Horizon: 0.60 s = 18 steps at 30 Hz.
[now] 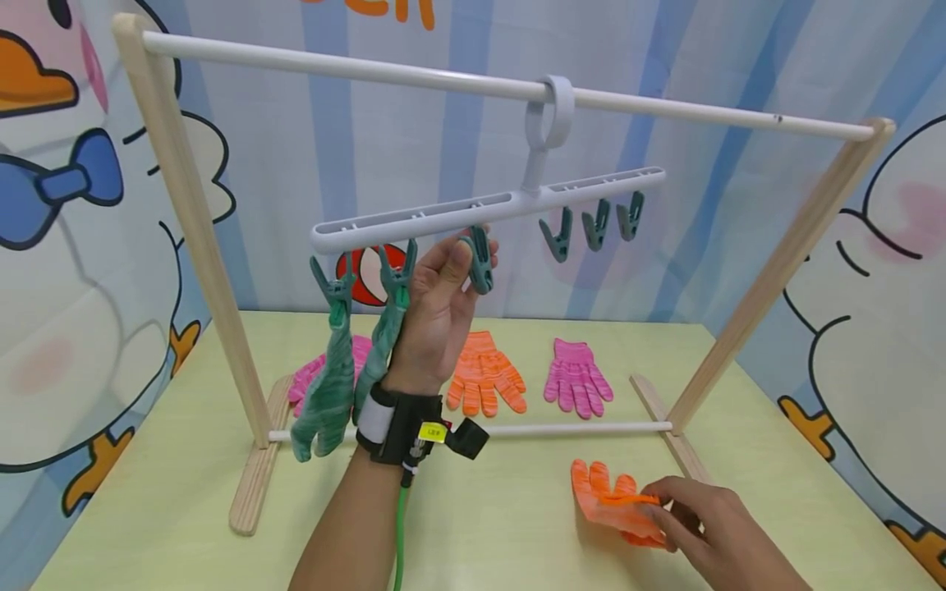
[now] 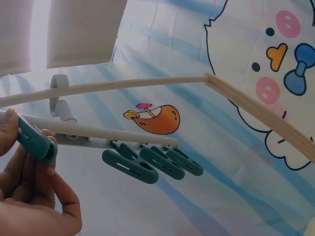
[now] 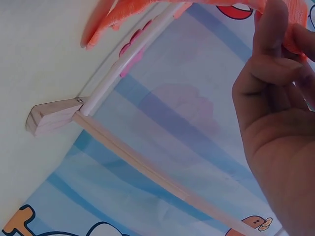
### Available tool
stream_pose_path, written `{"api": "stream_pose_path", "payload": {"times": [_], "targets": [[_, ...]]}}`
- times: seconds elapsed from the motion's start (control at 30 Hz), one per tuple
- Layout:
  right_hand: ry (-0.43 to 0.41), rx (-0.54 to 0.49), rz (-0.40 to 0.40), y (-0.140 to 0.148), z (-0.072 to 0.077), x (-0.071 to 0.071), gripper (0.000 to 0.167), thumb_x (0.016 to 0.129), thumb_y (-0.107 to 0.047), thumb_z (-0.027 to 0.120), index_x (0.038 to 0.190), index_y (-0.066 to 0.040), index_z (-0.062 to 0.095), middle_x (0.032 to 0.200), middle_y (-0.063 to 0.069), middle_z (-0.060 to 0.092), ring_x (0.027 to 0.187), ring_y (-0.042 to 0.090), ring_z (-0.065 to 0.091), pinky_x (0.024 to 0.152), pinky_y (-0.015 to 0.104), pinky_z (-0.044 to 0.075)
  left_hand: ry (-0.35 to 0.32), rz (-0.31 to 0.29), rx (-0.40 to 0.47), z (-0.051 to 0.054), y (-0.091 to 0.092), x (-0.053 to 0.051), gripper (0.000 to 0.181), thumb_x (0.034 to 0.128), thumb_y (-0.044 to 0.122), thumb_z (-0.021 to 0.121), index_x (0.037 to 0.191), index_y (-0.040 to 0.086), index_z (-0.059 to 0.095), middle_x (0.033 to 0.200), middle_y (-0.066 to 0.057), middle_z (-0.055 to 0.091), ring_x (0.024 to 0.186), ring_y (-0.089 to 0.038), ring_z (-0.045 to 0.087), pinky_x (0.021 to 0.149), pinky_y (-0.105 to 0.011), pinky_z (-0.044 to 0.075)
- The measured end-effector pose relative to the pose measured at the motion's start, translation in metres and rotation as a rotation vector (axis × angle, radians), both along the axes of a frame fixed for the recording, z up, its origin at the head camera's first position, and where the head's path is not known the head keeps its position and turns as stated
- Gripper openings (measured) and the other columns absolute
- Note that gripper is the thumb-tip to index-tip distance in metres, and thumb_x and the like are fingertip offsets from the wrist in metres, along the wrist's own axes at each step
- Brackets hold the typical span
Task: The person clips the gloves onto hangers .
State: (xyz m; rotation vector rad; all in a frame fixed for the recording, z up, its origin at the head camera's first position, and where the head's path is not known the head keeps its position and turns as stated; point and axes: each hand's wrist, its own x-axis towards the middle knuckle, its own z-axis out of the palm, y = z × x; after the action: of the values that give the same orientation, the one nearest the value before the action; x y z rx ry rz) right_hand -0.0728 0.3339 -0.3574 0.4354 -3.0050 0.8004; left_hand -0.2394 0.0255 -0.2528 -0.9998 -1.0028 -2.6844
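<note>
"What have you got in your right hand (image 1: 705, 517)?"

"An orange knit glove (image 1: 609, 505), lower right of the head view. I'm pinching it between thumb and fingers at what looks like the cuff end, with its fingers pointing left. I can't tell whether its lower edge touches the desk (image 1: 502, 525)."

"How should it handle?"

"Light and limp, I'd judge: soft knit that folds under its own weight. It shouldn't break or slip much, but it won't hold a shape, so a pinch in the middle would probably let it crumple. The cuff seems the best hold, drawn flat, with my fingertips back from the edge."

"And your left hand (image 1: 442, 316)?"

"Near the centre of the frame, thumb and fingers gripping a dark green clip (image 1: 480, 264) just under the white hanger (image 1: 443, 215). I can't make out whether its jaws are parted."

"Stiff thing?"

"Hard plastic, by the look of it, and springy. I'd squeeze at the ends of the arms for leverage, gently, because the hanger hangs from one ring (image 1: 564, 111) and could swing or tip."
</note>
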Motion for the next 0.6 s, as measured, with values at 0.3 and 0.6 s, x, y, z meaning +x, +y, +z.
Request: {"api": "stream_pose_path", "payload": {"times": [0.3,0.6], "targets": [[0.106,0.008,-0.133,-0.016,0.010,-0.005,0.009,0.099,-0.025,0.068,0.102,-0.019,0.074,0.076,-0.016,0.061,0.067,-0.003,0.050,0.056,0.019,0.047,0.016,0.031,-0.029,-0.001,-0.001,0.000,0.037,0.0805,0.048,0.078,0.110,0.026,0.076,0.085,0.011,0.070,0.105,-0.012,0.062,0.111,-0.042,0.036],[0.368,-0.029,-0.196,-0.038,0.021,-0.012,0.007,0.093,-0.015,0.076,0.098,-0.020,0.073,0.072,-0.016,0.059,0.065,-0.002,0.049,0.054,0.019,0.044,0.016,0.037,-0.016,0.001,0.000,0.001,0.035,0.0810,0.047,0.078,0.109,0.027,0.076,0.083,0.012,0.068,0.105,-0.012,0.062,0.112,-0.045,0.035]]}}
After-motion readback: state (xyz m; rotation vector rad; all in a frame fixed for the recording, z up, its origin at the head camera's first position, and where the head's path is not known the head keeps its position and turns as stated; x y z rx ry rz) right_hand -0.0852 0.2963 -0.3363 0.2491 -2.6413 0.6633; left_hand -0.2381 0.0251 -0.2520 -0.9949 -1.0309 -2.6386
